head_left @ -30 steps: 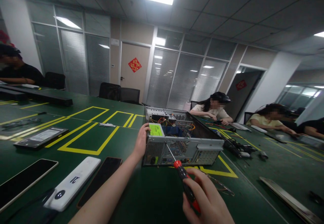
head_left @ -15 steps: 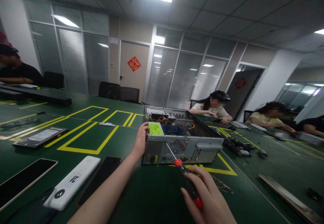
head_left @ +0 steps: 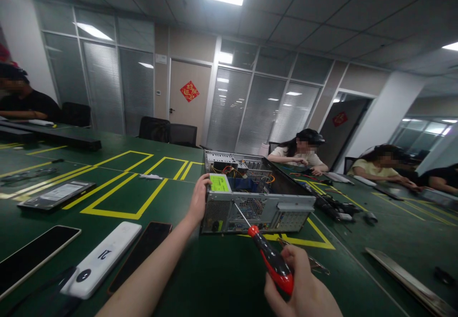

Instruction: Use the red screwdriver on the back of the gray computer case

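An open desktop computer case [head_left: 272, 209] lies on its side on the green table [head_left: 222, 274], cables and boards showing inside. My left hand [head_left: 199, 201] grips its near left corner, beside the power supply with a green label [head_left: 219, 183]. My right hand [head_left: 304, 290] is wrapped round the red and black handle of a screwdriver [head_left: 269, 258]. The screwdriver's thin shaft runs up and left, and its tip meets the case's rear panel near the top edge.
A white power bank [head_left: 103, 257] and dark phones [head_left: 36, 252] lie at the near left. A flat metal panel [head_left: 408, 283] lies at the right. Tools and cables [head_left: 339, 208] sit beyond the case. Other people sit at the table at left and far right.
My right hand has slid back along the screwdriver handle, towards me, baring more of the red grip. The shaft tip stays on the case. My left hand has not moved.
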Motion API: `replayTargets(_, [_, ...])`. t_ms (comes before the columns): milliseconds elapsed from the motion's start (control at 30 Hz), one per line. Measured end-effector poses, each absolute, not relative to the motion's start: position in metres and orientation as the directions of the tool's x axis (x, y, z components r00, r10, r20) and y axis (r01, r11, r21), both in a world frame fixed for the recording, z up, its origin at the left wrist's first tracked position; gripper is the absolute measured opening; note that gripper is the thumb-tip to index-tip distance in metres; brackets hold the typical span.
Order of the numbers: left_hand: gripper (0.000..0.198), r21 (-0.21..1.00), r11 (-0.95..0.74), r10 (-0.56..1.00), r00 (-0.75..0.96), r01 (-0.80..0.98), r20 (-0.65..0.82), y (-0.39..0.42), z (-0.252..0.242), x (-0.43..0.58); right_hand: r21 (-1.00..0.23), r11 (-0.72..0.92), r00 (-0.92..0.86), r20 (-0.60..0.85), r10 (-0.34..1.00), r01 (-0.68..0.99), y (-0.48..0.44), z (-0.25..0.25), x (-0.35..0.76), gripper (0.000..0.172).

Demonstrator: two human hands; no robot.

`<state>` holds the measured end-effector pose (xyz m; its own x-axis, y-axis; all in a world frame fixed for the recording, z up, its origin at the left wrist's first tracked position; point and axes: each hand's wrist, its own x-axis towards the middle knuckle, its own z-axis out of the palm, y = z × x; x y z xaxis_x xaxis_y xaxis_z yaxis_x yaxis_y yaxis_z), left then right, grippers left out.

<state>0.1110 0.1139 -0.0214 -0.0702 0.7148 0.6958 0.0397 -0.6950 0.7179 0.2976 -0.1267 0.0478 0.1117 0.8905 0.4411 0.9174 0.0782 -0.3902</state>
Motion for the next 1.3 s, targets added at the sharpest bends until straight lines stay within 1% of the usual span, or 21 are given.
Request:
replayTargets(67, [0.042, 0.716, -0.696, 0.714, -0.065, 0.044, 0.697, 0.114, -0.021, 0.111, -0.406, 0.048, 0.131, 0.401, 0.907, 0.913, -0.128, 0.049, 0.298, 0.015])
replayTargets(167, [0.045, 0.714, -0.698, 0.711, -0.063, 0.057, 0.700, 0.114, -0.022, 0.110, -0.406, 0.007, 0.163, 0.382, 0.909, 0.914, -0.130, 0.052, 0.301, 0.024])
replayTargets(267, [0.046, 0.717, -0.694, 0.714, -0.067, 0.064, 0.697, 0.115, -0.023, 0.111, -0.363, -0.042, 0.203, 0.421, 0.884, 0.931, -0.129, 0.054, 0.304, 0.032])
replayTargets(333, [0.046, 0.719, -0.692, 0.716, -0.067, 0.065, 0.695, 0.115, -0.023, 0.111, -0.329, -0.047, 0.208, 0.476, 0.855, 0.943, -0.126, 0.054, 0.305, 0.035])
replayTargets(433, [0.046, 0.718, -0.694, 0.715, -0.065, 0.057, 0.696, 0.115, -0.023, 0.110, -0.268, 0.039, 0.149, 0.642, 0.752, 0.963, -0.120, 0.051, 0.303, 0.034])
replayTargets(500, [0.045, 0.716, -0.697, 0.712, -0.071, 0.047, 0.698, 0.115, -0.023, 0.110, -0.222, 0.114, 0.085, 0.722, 0.686, 0.968, -0.118, 0.048, 0.301, 0.031])
replayTargets(567, [0.044, 0.712, -0.700, 0.709, -0.079, 0.041, 0.701, 0.115, -0.023, 0.110, -0.184, 0.162, 0.023, 0.726, 0.687, 0.969, -0.117, 0.045, 0.301, 0.026])
replayTargets(633, [0.043, 0.709, -0.704, 0.705, -0.085, 0.042, 0.705, 0.115, -0.023, 0.110, -0.153, 0.194, -0.036, 0.689, 0.724, 0.969, -0.119, 0.043, 0.302, 0.022])
replayTargets(733, [0.043, 0.714, -0.699, 0.709, -0.080, 0.047, 0.700, 0.115, -0.022, 0.110, -0.124, 0.231, -0.092, 0.665, 0.741, 0.965, -0.121, 0.043, 0.304, 0.024])
replayTargets(800, [0.042, 0.721, -0.692, 0.717, -0.072, 0.049, 0.693, 0.114, -0.022, 0.110, -0.147, 0.218, -0.065, 0.670, 0.739, 0.965, -0.120, 0.044, 0.304, 0.024])
replayTargets(867, [0.042, 0.723, -0.689, 0.720, -0.068, 0.048, 0.690, 0.114, -0.021, 0.110, -0.208, 0.149, 0.028, 0.663, 0.748, 0.967, -0.117, 0.046, 0.304, 0.031])
replayTargets(967, [0.042, 0.719, -0.693, 0.716, -0.074, 0.047, 0.694, 0.114, -0.022, 0.110, -0.313, 0.030, 0.166, 0.580, 0.797, 0.949, -0.114, 0.048, 0.302, 0.042])
replayTargets(1033, [0.044, 0.718, -0.695, 0.714, -0.077, 0.049, 0.696, 0.114, -0.022, 0.110, -0.375, -0.008, 0.215, 0.513, 0.831, 0.927, -0.113, 0.049, 0.298, 0.042])
replayTargets(1133, [0.045, 0.712, -0.700, 0.709, -0.074, 0.050, 0.702, 0.115, -0.023, 0.110, -0.403, 0.041, 0.190, 0.514, 0.836, 0.914, -0.117, 0.048, 0.291, 0.033])
replayTargets(1200, [0.046, 0.707, -0.706, 0.703, -0.072, 0.049, 0.707, 0.116, -0.023, 0.110, -0.374, 0.113, 0.116, 0.537, 0.836, 0.920, -0.119, 0.048, 0.289, 0.026])
replayTargets(1300, [0.046, 0.704, -0.708, 0.701, -0.070, 0.056, 0.710, 0.116, -0.023, 0.110, -0.303, 0.174, 0.019, 0.542, 0.840, 0.937, -0.119, 0.048, 0.293, 0.026])
